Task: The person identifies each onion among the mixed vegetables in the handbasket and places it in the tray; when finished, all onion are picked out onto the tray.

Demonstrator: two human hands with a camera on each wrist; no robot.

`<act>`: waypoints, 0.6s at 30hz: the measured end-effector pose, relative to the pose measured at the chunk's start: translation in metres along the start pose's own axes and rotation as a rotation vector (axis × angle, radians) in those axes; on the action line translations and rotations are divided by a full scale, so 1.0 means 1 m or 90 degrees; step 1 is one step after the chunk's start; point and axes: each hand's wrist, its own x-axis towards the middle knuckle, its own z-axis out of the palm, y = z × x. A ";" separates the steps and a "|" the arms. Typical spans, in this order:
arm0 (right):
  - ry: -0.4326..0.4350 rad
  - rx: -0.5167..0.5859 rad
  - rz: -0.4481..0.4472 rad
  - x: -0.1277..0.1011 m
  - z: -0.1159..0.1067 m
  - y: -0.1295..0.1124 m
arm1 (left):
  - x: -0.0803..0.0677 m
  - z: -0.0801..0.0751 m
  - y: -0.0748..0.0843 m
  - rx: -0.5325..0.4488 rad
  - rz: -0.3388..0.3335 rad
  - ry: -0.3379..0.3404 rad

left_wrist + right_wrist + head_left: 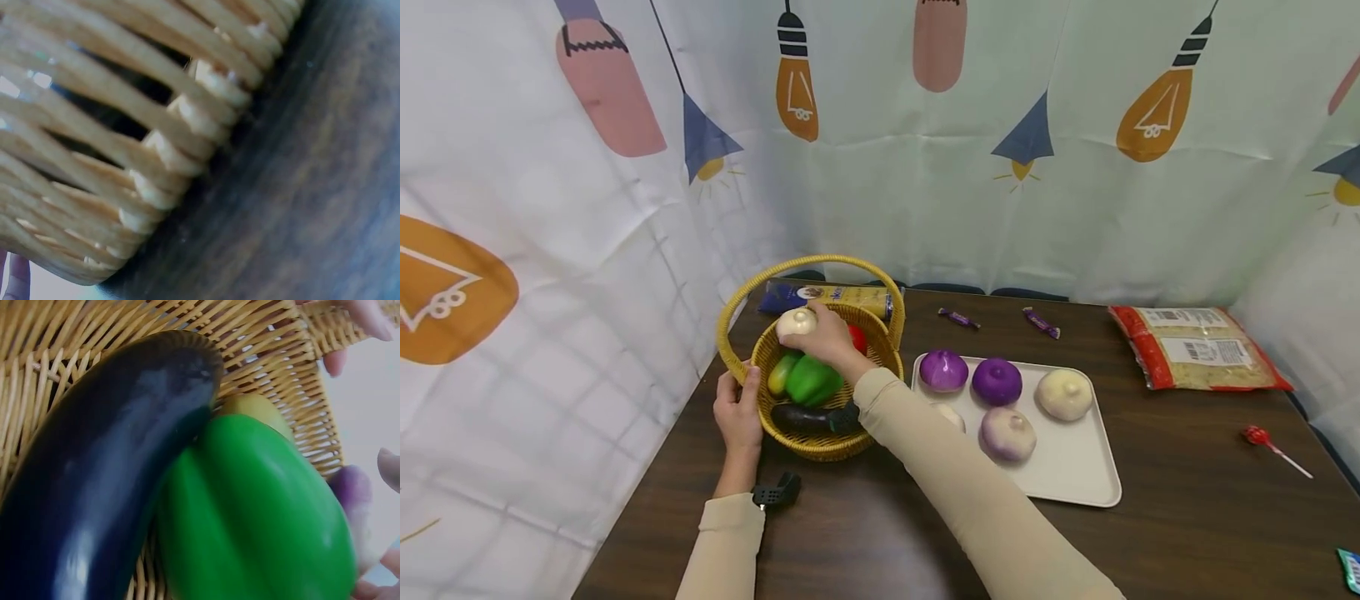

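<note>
My left hand [739, 412] grips the yellow wicker basket [827, 452] at its left rim, by the foot of the handle. The right hand [829, 335] holds a pale toy onion [797, 324] over the basket's far left part. Purple shows on that onion [353, 494] in the right wrist view, with fingertips around it. Inside the basket lie a green bell pepper [812, 382], a dark eggplant [812, 419], a yellow-green piece [781, 372] and a red one [857, 338], partly hidden by my hand. Wicker weave [125, 125] fills much of the left wrist view.
Right of the basket, a white tray [1075, 475] bears several purple and white onions [1007, 433]. A pasta packet [842, 297] lies behind the basket. Purple-wrapped candies [958, 318], a red-edged bag [1206, 348] and a lollipop [1257, 435] lie farther right. Curtains border the table.
</note>
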 end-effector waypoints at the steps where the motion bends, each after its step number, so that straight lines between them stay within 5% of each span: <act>1: 0.002 -0.014 -0.005 0.001 0.003 0.000 | 0.000 -0.001 0.000 0.003 0.005 -0.002; 8: 0.029 -0.070 -0.012 0.000 0.016 0.003 | -0.001 0.000 0.000 0.010 0.028 -0.001; 18: 0.027 -0.018 -0.015 -0.014 0.004 -0.003 | -0.002 0.000 -0.001 0.038 0.046 0.004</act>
